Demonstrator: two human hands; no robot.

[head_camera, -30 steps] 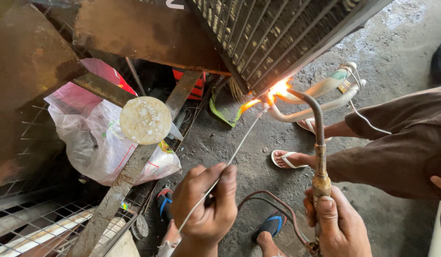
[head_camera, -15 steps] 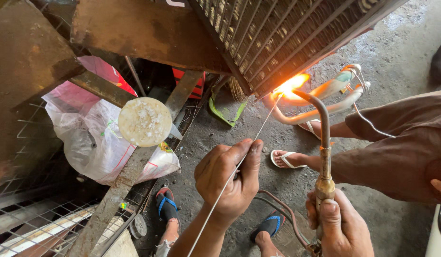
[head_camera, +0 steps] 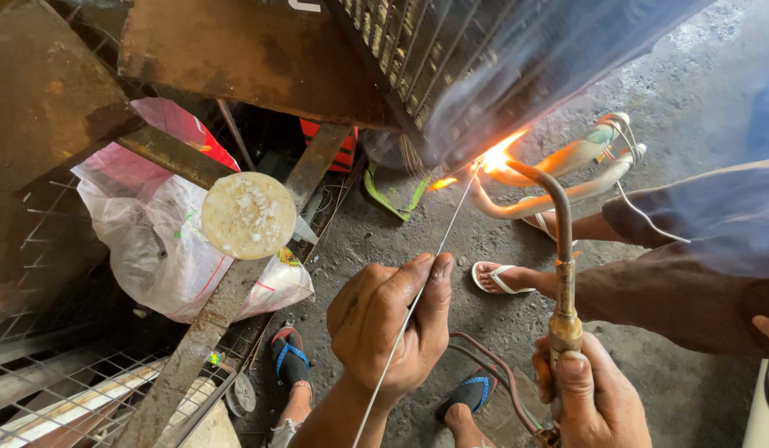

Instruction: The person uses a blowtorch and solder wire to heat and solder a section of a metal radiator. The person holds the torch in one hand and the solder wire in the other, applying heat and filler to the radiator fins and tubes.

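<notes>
Head view: a thin silver filler rod is pinched between thumb and curled fingers of the left hand, which is closed on it, so that the rod's far tip is fed to the bright orange flame. A brass-necked torch with a curved dark metal nozzle is gripped by the right hand, fingers wrapped tight around its lower part, and the nozzle is bent over so the flame is aimed at the joint of the bent copper tubes under the dark finned metal coil. A round pale disc is seen resting on a rusty steel bar, just beside a clear plastic bag with pink lining. A red rectangular package is half hidden behind the bar. Another person's sandalled foot is planted on the grey concrete floor near the tubes.
</notes>
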